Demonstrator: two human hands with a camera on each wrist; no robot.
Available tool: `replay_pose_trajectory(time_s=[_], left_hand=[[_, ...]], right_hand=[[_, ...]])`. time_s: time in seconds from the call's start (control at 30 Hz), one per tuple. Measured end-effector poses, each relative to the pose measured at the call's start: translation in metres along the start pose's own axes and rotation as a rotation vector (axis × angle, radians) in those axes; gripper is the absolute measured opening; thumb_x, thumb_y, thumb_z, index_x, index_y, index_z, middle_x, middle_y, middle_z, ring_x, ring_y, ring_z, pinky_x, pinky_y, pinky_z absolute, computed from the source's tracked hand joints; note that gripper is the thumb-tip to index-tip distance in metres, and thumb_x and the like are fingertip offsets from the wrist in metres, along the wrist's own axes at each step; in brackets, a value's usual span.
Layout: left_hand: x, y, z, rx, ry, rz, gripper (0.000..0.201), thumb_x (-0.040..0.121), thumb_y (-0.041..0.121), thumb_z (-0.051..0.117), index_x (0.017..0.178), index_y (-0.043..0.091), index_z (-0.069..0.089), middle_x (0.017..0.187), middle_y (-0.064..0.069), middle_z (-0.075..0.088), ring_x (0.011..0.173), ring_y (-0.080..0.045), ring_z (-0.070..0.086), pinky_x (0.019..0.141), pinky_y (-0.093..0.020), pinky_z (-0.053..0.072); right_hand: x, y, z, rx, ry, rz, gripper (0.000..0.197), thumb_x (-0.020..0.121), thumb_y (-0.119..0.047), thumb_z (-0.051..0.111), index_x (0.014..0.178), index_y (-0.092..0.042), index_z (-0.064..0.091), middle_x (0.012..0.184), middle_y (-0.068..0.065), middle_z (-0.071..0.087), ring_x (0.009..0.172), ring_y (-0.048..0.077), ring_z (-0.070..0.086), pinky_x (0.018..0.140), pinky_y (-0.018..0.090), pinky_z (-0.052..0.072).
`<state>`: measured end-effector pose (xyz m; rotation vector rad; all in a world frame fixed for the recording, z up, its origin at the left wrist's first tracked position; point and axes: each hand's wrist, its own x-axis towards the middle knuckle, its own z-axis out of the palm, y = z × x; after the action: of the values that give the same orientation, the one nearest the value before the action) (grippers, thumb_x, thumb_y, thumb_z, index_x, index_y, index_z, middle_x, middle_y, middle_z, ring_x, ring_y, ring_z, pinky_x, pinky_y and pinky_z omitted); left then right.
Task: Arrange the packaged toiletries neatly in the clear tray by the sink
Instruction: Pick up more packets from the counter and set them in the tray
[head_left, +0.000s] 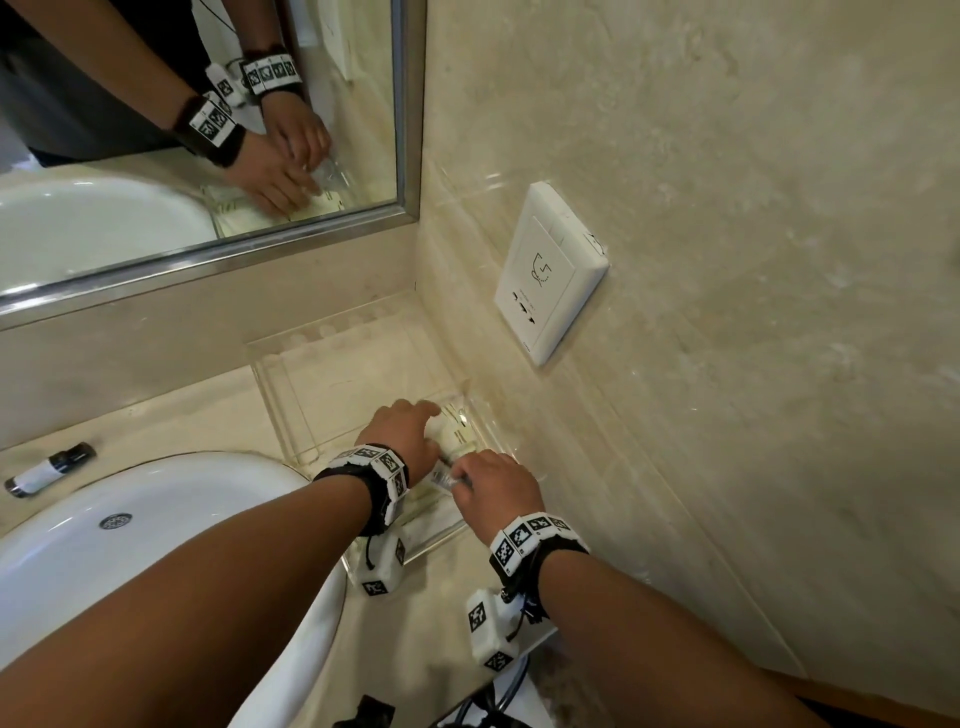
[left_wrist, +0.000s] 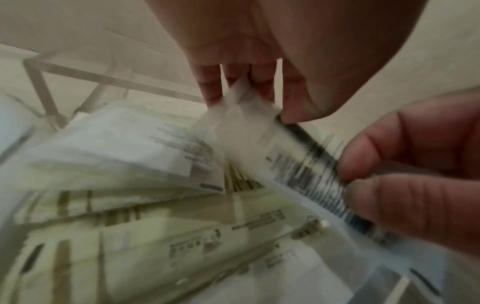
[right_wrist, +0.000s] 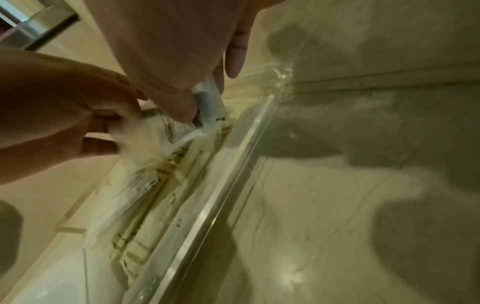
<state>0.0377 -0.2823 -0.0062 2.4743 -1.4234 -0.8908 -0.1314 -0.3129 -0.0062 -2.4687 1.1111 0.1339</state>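
Head view: both hands meet at centre frame over the clear tray, which sits on the beige counter in the corner beside the white sink. The left hand reaches into the tray with fingers curled down onto the pale packets lying against the tray's right wall. The right hand, just below and to the right of it, pinches a small clear sachet at the tray's near end. A small dark bottle with a white label lies on the counter at the left edge. A mirror fills the upper left; a white wall socket sits centre right.

Left wrist view: blurred. At right, thumb and fingers of one hand pinch a sachet with a barcode; fingers of the other hand come down onto its top edge. Cream printed packets fill the lower frame.

Right wrist view: fingertips grip the sachet just inside the tray's wall, above stacked packets.
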Motion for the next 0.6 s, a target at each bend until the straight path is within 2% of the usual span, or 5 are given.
replay_pose_trajectory(time_s=[0.1,0.17,0.3,0.43,0.6], left_hand=[[0.003,0.007,0.001,-0.076,0.077,0.011,0.062,0.091,0.021,0.051,0.15,0.023,0.031,0.15,-0.007,0.037,0.13,-0.033,0.041,0.105,-0.042,0.038],[0.006,0.009,0.003,-0.103,0.102,0.005,0.062,0.091,0.018,0.049,0.15,0.02,0.03,0.153,-0.007,0.033,0.132,-0.033,0.039,0.106,-0.041,0.036],[0.009,0.013,0.008,-0.067,0.082,-0.001,0.048,0.091,0.017,0.048,0.139,0.019,0.044,0.142,-0.007,0.043,0.127,-0.03,0.042,0.101,-0.04,0.042],[0.012,0.016,0.016,0.16,-0.091,0.16,0.043,0.089,0.019,0.049,0.131,0.028,0.054,0.136,0.0,0.048,0.128,-0.025,0.039,0.098,-0.041,0.046],[0.013,0.014,0.025,0.359,-0.125,0.285,0.049,0.086,0.019,0.052,0.133,0.035,0.048,0.126,0.003,0.048,0.119,-0.024,0.041,0.086,-0.038,0.052]], right_hand=[[-0.001,0.007,0.0,0.045,0.043,0.106,0.02,0.1,-0.033,0.052,0.115,-0.029,0.065,0.114,-0.007,0.065,0.105,0.017,0.056,0.089,0.032,0.045],[0.0,0.01,0.0,0.077,0.069,0.169,0.021,0.099,-0.032,0.053,0.116,-0.03,0.065,0.115,-0.006,0.065,0.105,0.017,0.058,0.09,0.03,0.045],[0.001,0.005,0.004,0.085,0.076,0.26,0.031,0.097,-0.031,0.056,0.128,-0.028,0.058,0.124,-0.002,0.059,0.109,0.02,0.059,0.09,0.034,0.048],[0.007,0.004,0.004,0.036,0.027,0.297,0.036,0.096,-0.022,0.057,0.132,-0.024,0.053,0.13,0.002,0.054,0.113,0.023,0.059,0.09,0.035,0.049],[0.01,0.002,0.008,-0.051,-0.003,0.27,0.042,0.09,-0.015,0.06,0.132,-0.016,0.053,0.137,0.004,0.043,0.119,0.022,0.053,0.097,0.033,0.049]])
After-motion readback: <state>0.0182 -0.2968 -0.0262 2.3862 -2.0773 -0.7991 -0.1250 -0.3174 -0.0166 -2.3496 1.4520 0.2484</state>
